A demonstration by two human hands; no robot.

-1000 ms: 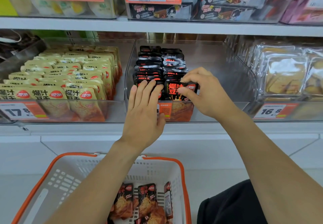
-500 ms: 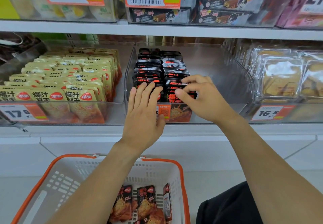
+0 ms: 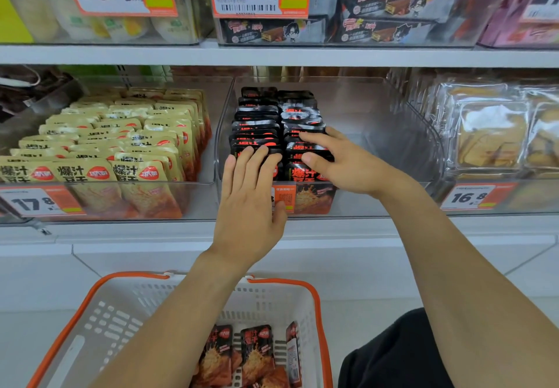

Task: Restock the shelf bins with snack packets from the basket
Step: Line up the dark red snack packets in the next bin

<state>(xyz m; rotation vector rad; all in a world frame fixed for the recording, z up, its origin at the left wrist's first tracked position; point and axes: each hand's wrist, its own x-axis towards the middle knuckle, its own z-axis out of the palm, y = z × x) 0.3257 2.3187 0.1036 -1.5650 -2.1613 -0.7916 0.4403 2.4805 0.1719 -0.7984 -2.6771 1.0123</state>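
Two rows of black snack packets (image 3: 260,121) stand in the clear middle shelf bin (image 3: 378,121). My left hand (image 3: 248,203) lies flat with straight fingers against the front of the left row. My right hand (image 3: 338,160) rests on top of the right row, fingers stretched over the packets and thumb at the front packet (image 3: 305,174). Below, a white basket with an orange rim (image 3: 99,324) holds several more black packets (image 3: 248,357), partly hidden by my left forearm.
A bin of yellow packets (image 3: 121,145) sits to the left, a bin of clear-wrapped pastries (image 3: 490,133) to the right. The right half of the middle bin holds no packets. The upper shelf (image 3: 272,55) with price tags overhangs the bins.
My right hand let go of the front packet it pinched and slid back over the top of the right row. My left hand stayed put.
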